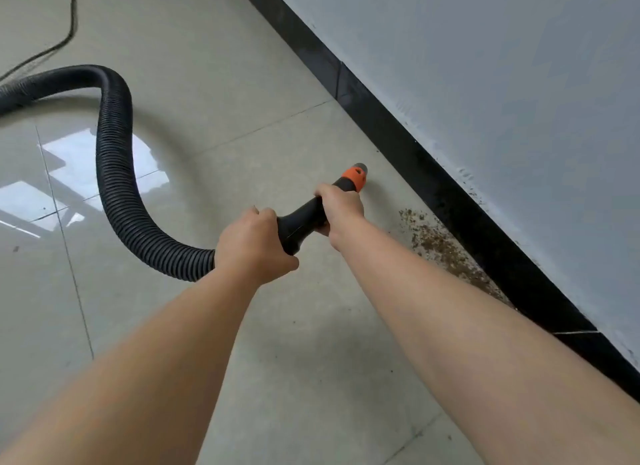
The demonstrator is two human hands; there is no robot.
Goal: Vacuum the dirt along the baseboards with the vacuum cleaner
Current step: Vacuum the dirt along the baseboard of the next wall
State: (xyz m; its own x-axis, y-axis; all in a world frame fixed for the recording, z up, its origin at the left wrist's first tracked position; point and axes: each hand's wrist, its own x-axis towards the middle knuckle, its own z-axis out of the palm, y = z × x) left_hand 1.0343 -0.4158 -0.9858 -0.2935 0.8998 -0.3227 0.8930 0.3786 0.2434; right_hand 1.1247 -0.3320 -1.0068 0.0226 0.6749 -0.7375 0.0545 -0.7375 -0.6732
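A: What shows of the person?

B: Two forearms and two hands, nothing more. The left hand sits near the frame's middle, the right hand toward one o'clock from it.

A: Sleeves?

B: None in view. Both arms are bare up to the frame's lower edge, at seven and five o'clock.

A: Gloves, rings, a watch?

B: No. Wrists and fingers carry nothing.

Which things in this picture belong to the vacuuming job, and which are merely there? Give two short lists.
Belongs to the job:
vacuum hose
orange-collared nozzle
dirt
black baseboard
left hand and right hand, both gripping the black handle

Merely there:
thin black cord
tiled floor
grey wall
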